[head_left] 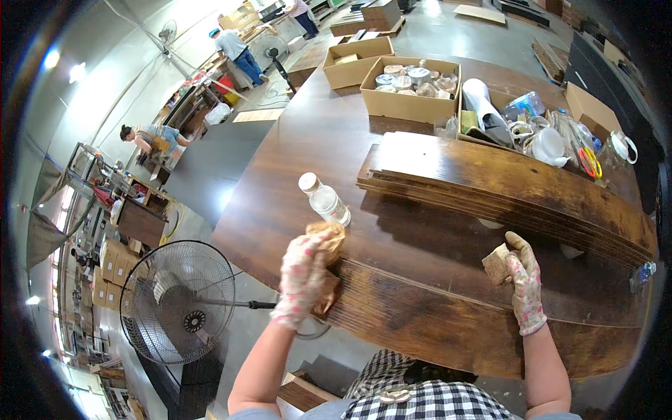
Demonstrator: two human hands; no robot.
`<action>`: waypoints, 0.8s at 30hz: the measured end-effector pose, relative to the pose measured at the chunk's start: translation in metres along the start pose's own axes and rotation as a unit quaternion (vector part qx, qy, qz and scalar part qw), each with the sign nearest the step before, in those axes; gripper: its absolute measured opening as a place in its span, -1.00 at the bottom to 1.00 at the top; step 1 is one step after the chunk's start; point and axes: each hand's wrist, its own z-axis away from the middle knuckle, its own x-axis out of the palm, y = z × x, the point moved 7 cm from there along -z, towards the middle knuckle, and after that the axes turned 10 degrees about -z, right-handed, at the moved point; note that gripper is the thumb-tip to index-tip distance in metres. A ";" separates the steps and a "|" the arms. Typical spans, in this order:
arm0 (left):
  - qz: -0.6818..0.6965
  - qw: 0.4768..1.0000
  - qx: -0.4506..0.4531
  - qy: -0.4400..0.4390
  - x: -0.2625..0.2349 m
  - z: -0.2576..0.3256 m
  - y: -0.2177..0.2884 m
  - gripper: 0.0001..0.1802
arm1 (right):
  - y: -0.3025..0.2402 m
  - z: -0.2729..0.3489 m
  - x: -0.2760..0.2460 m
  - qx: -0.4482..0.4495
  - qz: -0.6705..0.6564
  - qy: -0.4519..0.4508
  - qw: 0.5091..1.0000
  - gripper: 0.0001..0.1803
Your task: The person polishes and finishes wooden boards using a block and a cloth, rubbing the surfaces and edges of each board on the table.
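Note:
My left hand [299, 278], in a white glove with pink dots, closes on a crumpled brown rag [327, 239] at the left end of a dark wood-grain plank [434, 313]. Part of the rag hangs over the plank's end. A matching glove covers my right hand [526, 283], whose fingers grip a small brown block [496, 264], perhaps a sanding sponge, near the plank's far edge. Just beyond my left hand a clear bottle with a white cap [325, 200] stands on the table [294, 150].
Stacked brown planks [504, 175] lie beyond my right hand. Behind them are a carton of small jars [406, 105] and a carton of bottles and scissors [483, 136]. A small clear bottle [642, 274] is at far right. A black fan [180, 301] stands left; people work farther off.

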 end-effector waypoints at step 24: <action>-0.062 0.979 0.078 -0.180 0.037 0.025 0.060 -0.43 | -0.001 0.003 0.000 0.040 -0.011 -0.001 0.999 -0.48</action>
